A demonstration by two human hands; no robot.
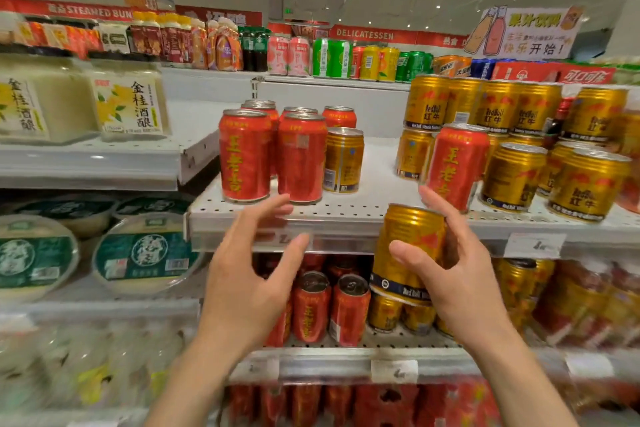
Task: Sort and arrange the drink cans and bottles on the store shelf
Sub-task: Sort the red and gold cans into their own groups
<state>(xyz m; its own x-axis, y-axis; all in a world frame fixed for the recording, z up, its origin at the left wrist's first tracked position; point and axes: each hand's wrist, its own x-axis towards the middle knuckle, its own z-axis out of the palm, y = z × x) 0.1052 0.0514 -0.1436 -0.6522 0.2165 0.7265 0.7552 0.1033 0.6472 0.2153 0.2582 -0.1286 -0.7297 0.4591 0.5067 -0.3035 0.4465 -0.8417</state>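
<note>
Head view, left to right. Left hand (256, 274) lower centre, fingers spread, holding nothing, just below red cans (273, 156) on shelf (346, 215). Right hand (450, 274) right of centre, loosely curled round gold can (408, 253) in front of shelf edge. Risk: loose grip, can slips. Stray red can (453, 166) tilted among gold cans (554, 156); nudge may topple it.

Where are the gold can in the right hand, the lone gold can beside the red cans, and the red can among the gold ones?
Held gold can (412, 236), head view, upper body.
Lone gold can (343, 159), head view, side label.
Stray red can (453, 166), head view, front label.
</note>
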